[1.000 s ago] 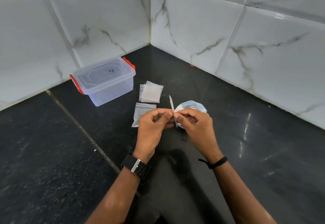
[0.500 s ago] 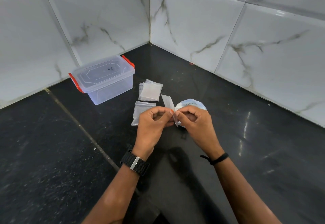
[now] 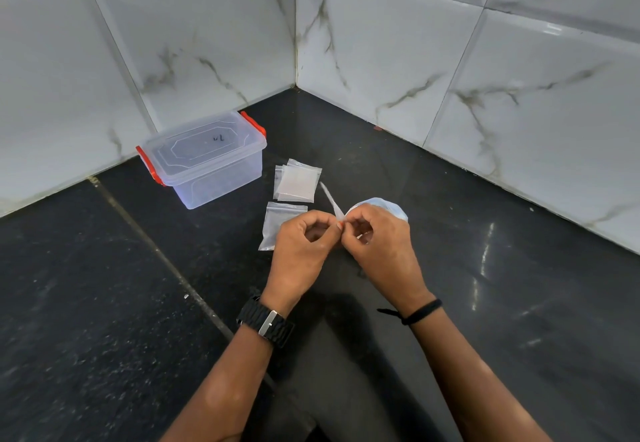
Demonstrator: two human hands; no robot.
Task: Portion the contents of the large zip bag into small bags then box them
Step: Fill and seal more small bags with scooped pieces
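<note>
Both hands pinch one small clear bag (image 3: 331, 200) between thumb and fingertips at the middle of the dark floor; the bag stands edge-on above the fingers. My left hand (image 3: 301, 251) grips its left side, my right hand (image 3: 379, 244) its right. Behind the right hand lies the large zip bag (image 3: 388, 207), pale and bulging, mostly hidden. A stack of empty small bags (image 3: 298, 183) lies beyond the hands, and a single small bag (image 3: 277, 223) lies flat beside my left hand. A clear plastic box (image 3: 204, 157) with red latches stands lidded at the far left.
White marble-tiled walls (image 3: 450, 77) meet in a corner behind the work area. The black polished floor (image 3: 519, 285) stretches to both sides. A pale grout line (image 3: 156, 251) crosses it diagonally on the left. My legs in dark trousers lie below the hands.
The small bag between my fingertips has turned from partly face-on back to edge-on. Both hands stay together in the same spot.
</note>
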